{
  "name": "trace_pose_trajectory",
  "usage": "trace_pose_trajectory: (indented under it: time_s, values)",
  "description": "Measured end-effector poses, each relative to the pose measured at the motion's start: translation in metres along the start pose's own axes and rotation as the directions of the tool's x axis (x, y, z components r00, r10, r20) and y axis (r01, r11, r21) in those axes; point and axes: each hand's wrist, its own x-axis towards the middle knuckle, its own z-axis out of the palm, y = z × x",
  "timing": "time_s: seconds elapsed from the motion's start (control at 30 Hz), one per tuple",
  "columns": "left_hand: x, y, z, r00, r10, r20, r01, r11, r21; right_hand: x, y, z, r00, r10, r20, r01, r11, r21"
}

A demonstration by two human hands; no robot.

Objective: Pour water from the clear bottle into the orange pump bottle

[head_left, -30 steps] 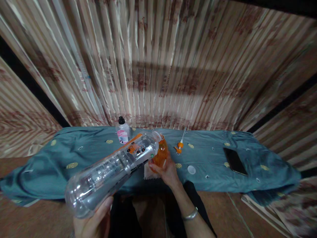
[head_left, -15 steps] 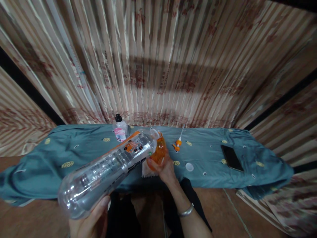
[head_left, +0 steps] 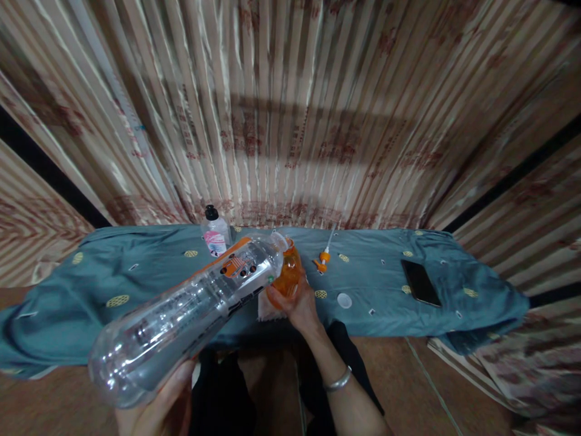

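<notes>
1. Your left hand (head_left: 158,402) is closed around the big clear bottle (head_left: 181,318) near its base, tilting it so its neck meets or nearly meets the orange bottle's top
2. Your right hand (head_left: 299,303) grips the orange bottle (head_left: 287,275) (silver bracelet (head_left: 339,379) on that wrist)
3. Right of that grip lie the orange pump (head_left: 323,260), white disc (head_left: 344,300) and, farther off, the phone (head_left: 420,283)

No wording can be read | large clear bottle (head_left: 186,318): orange graphic and dark print (head_left: 245,298) shown, lettering blurred | black-capped bottle (head_left: 210,213): pink-and-white label (head_left: 215,241), text too small | curtain (head_left: 272,181): vertical character-like marks (head_left: 296,142), illegible
</notes>
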Motion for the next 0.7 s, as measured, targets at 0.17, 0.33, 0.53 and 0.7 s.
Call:
trace_pose_trajectory:
  time_s: [0.17, 0.33, 0.53, 0.7]
  values:
    - [0.0009, -0.0003, -0.0020, 1.000, 0.026, 0.008, -0.026, 1.000, -0.001, -0.0001, -0.0011, 0.0005, 1.000, -0.005, -0.005, 0.005, 1.000, -0.004]
    - [0.0022, -0.0035, -0.0050, 1.000, 0.006, -0.006, -0.006, 1.000, 0.002, 0.0004, 0.0003, 0.0011, 1.000, 0.012, -0.015, -0.013, 0.999, -0.044]
    - [-0.0017, 0.0019, 0.0001, 1.000, 0.008, 0.022, -0.008, 1.000, -0.009, 0.0003, 0.0000, -0.0009, 0.999, 0.043, 0.020, -0.042, 0.998, -0.037]
    - [-0.0003, 0.0026, 0.0020, 0.998, 0.032, 0.052, -0.032, 0.999, 0.007, -0.0003, -0.0018, -0.0024, 0.998, 0.054, 0.024, -0.053, 0.998, -0.033]
